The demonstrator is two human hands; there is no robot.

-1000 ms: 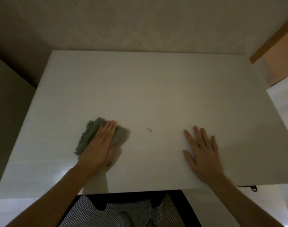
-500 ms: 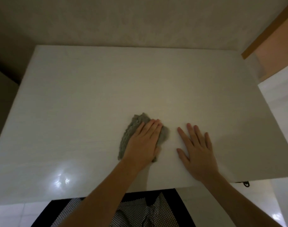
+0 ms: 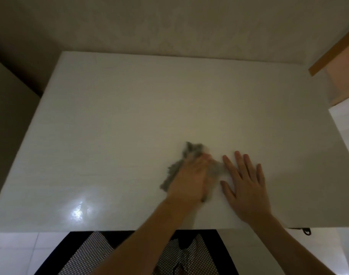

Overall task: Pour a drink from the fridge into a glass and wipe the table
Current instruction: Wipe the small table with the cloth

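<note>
A white table (image 3: 130, 120) fills most of the head view. My left hand (image 3: 189, 179) presses flat on a crumpled grey cloth (image 3: 173, 171) near the table's front edge, and both are blurred with motion. The cloth sticks out past the fingers at the top and to the left. My right hand (image 3: 245, 183) lies flat on the tabletop just right of the cloth, fingers spread, holding nothing. No glass or drink is in view.
A plain wall stands behind the table. A wooden strip (image 3: 332, 50) and a pale surface (image 3: 346, 124) sit at the right. Below the front edge are a dark dotted garment (image 3: 94, 253) and light floor tiles (image 3: 15, 253).
My left hand has slid the cloth to the right across the table, over the small orange spot, until it lies next to my right hand. The right hand has stayed in place.
</note>
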